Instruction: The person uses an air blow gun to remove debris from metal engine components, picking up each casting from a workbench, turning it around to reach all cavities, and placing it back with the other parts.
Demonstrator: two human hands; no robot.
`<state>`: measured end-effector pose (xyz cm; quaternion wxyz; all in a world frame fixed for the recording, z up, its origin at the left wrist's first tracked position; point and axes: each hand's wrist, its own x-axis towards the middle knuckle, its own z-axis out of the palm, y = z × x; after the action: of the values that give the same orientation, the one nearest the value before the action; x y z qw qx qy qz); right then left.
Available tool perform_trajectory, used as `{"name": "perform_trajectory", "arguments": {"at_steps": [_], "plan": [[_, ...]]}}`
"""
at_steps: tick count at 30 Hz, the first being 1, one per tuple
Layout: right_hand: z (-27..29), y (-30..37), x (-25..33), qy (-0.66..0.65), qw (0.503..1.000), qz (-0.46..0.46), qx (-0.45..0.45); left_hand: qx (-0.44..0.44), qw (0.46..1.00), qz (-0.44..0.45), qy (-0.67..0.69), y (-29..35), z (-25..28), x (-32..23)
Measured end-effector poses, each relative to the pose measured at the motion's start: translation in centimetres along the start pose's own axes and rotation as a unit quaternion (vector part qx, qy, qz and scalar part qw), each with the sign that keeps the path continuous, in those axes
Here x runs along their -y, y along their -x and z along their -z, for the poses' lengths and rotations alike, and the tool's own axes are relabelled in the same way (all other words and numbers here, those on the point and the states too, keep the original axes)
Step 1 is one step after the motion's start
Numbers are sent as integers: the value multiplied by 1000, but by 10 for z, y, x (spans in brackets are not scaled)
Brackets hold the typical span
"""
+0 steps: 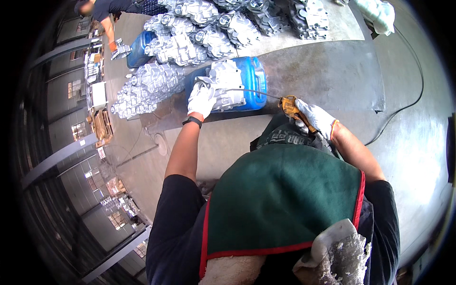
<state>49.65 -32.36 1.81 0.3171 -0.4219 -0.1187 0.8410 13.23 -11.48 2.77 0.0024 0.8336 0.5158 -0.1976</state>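
Observation:
A silver-grey metal casting (227, 78) with an uneven, ribbed shape rests on top of a blue plastic drum (257, 83) lying on its side. My left hand (201, 100), in a white glove, grips the casting's left edge, its fingers partly hidden against the metal. In my right hand (317, 118), also gloved, is a yellow air blow gun (289, 105) held by its handle. The gun's long thin nozzle reaches left across the front of the casting; whether its tip touches the metal I cannot tell.
Stacked castings (178, 47) crowd the far side, and another heap (145, 90) lies at left. The drum sits on a dark metal sheet (327, 71). At far left a co-worker's gloved hand (121, 49) is beside a second blue drum (139, 51). A black hose (420, 88) curves along the right.

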Motion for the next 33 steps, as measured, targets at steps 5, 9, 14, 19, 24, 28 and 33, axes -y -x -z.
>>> {"name": "perform_trajectory", "arguments": {"at_steps": [5, 9, 14, 19, 24, 28, 33], "plan": [[12, 12, -5, -37, 999, 21, -9, -5, 1000, -11, -5, 1, -7, 6], [18, 11, -16, -3, 1000, -5, -28, -18, 1000, -7, 19, 1, -1, 1], [18, 6, -20, -66, 997, 3, 27, -6, 1000, -2, 10, 1, 3, -1], [10, 10, -13, -58, 998, 6, 3, -12, 1000, -8, 5, 0, -5, 5], [-3, 9, -7, 94, 995, 28, -18, -14, 1000, 3, 11, 0, 0, -1], [9, 8, -13, -68, 996, 40, 33, -8, 1000, -8, 2, 2, -4, 2], [8, 6, -17, -30, 999, 21, 16, 4, 999, 27, 18, 4, 8, -11]]}}
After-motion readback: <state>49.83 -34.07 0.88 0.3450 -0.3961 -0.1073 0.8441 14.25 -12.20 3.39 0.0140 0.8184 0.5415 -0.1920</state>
